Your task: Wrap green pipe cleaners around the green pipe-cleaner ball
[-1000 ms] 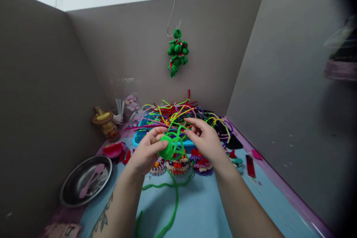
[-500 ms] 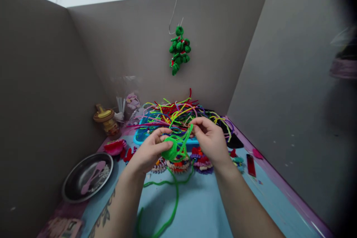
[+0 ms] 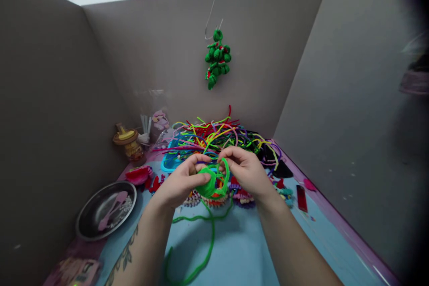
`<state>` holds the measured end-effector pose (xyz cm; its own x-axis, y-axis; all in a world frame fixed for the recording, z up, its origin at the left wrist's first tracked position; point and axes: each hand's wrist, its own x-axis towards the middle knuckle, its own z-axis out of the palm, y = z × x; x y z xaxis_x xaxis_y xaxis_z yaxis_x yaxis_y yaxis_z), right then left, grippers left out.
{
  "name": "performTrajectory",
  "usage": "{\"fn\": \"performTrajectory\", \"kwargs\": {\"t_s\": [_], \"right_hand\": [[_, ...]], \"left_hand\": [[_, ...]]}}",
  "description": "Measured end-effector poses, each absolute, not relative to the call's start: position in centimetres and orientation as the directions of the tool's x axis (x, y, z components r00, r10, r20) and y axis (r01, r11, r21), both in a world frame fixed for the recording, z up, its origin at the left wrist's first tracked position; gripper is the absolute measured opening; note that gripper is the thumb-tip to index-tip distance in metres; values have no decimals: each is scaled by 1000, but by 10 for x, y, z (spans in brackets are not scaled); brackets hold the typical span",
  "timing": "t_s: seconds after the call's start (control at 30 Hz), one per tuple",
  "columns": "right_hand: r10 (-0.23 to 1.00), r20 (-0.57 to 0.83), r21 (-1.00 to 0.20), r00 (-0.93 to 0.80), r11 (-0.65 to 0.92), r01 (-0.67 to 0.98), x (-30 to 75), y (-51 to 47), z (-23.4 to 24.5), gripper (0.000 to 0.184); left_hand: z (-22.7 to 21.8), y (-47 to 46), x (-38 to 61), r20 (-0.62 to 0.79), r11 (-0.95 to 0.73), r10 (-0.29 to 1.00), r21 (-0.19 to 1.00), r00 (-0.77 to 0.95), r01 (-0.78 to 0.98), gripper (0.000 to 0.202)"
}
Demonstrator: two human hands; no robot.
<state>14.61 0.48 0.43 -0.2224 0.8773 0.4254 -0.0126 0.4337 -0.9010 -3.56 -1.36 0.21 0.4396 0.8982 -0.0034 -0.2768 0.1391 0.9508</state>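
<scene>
My left hand pinches a bright green coil of fuzzy pipe cleaner, thumb pressed on its flat wound part. Loops of the same green stem stand out on the coil's right side. My right hand is closed on one of these loops, its fingertips at the upper right of the coil. A long green strand trails below the hands and curves over the blue table mat. Behind the coil, partly covered, sit several small colourful fuzzy pieces.
A blue tray heaped with multicoloured pipe cleaners stands at the back. To the left is a metal bowl holding a pink scoop and white beads. A green fuzzy ornament hangs from a wire on the grey partition.
My right hand has moved left and slightly down, closer to the coil. The green stem it holds has gone from a raised stretch to a rounded loop. My left hand keeps its hold.
</scene>
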Motion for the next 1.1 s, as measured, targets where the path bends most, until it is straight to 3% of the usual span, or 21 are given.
{"fn": "performTrajectory", "kwargs": {"t_s": [0.37, 0.63, 0.8, 0.97, 1.1], "right_hand": [[912, 276, -959, -302, 281, -30, 141, 5, 4, 7], [837, 348, -929, -423, 369, -33, 148, 0, 3, 16], [716, 382, -884, -584, 467, -5, 157, 2, 4, 33], [717, 436, -836, -544, 547, 51, 151, 4, 5, 10], [740, 448, -821, -501, 563, 99, 147, 4, 6, 11]], "left_hand": [[3, -12, -37, 23, 87, 928, 958, 372, -275, 39], [3, -9, -35, 2, 105, 956, 931, 292, -349, 42], [2, -7, -34, -6, 130, 957, 903, 291, -409, 42], [1, -6, -34, -17, 136, 964, 890, 267, -435, 41], [1, -5, -33, -22, 135, 967, 889, 254, -438, 40]]}}
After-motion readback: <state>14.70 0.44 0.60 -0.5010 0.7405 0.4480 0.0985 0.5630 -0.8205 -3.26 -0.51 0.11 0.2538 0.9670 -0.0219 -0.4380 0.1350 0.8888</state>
